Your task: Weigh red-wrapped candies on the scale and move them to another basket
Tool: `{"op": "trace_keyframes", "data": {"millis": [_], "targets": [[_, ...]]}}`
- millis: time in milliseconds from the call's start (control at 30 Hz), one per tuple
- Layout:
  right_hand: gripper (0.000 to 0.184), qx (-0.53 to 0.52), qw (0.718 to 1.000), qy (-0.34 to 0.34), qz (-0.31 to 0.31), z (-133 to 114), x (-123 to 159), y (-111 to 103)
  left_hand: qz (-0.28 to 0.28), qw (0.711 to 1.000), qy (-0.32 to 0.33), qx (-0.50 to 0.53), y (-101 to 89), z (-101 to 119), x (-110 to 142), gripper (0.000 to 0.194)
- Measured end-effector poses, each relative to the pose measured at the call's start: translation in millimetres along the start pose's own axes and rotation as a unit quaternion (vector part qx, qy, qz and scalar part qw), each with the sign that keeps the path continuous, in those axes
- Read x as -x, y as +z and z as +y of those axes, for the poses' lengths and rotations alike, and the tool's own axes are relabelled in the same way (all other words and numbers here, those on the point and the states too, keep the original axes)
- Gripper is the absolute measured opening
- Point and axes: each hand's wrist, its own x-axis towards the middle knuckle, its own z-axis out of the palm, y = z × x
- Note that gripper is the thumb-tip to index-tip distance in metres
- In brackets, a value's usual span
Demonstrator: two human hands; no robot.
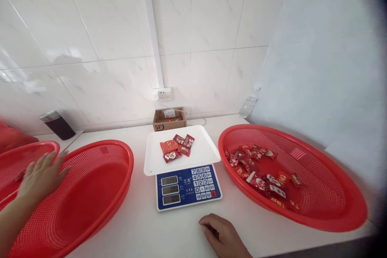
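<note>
My left hand point(42, 178) is open, its fingers spread, above the near rim of the left red basket point(130, 161) and beside a second red basket point(56, 147) at the far left. My right hand point(222, 231) rests on the table with its fingers curled closed and nothing visible in them, just below the blue and white digital scale point(187, 181). Several red wrapped snacks point(177, 147) lie in a small heap on the scale's white tray point(205, 157). More red packets point(256, 165) are in the large right basket point(317, 205).
Behind the scale stands a small cardboard box point(161, 125) with a few items inside. A dark flask point(60, 125) leans at the left back. A clear plastic bottle point(249, 104) stands by the wall at the right back. A wall socket point(164, 94) is above the box.
</note>
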Motion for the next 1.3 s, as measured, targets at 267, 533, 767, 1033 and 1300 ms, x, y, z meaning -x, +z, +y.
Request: {"op": "trace_keyframes", "data": {"millis": [267,533,767,1033,1300], "targets": [[0.022,0.001,1.000,0.004,0.003,-1,1,1,-0.040,0.961,0.205,0.183,-11.4,183,-9,0.061],[0.023,0.008,1.000,-0.016,0.007,-1,7,-2,-0.215,0.906,0.326,0.161,8.1,282,-18,0.102],[0.024,0.004,1.000,-0.013,0.002,-2,6,-2,-0.167,0.917,0.330,0.149,2.0,282,-19,0.072],[0.024,-0.002,1.000,-0.019,0.003,-2,5,-1,-0.139,0.916,0.377,-0.007,0.2,284,-11,0.070],[0.023,-0.009,1.000,-0.013,0.000,-4,6,-4,-0.077,0.978,0.192,-0.033,-47.9,231,-5,0.059]]}}
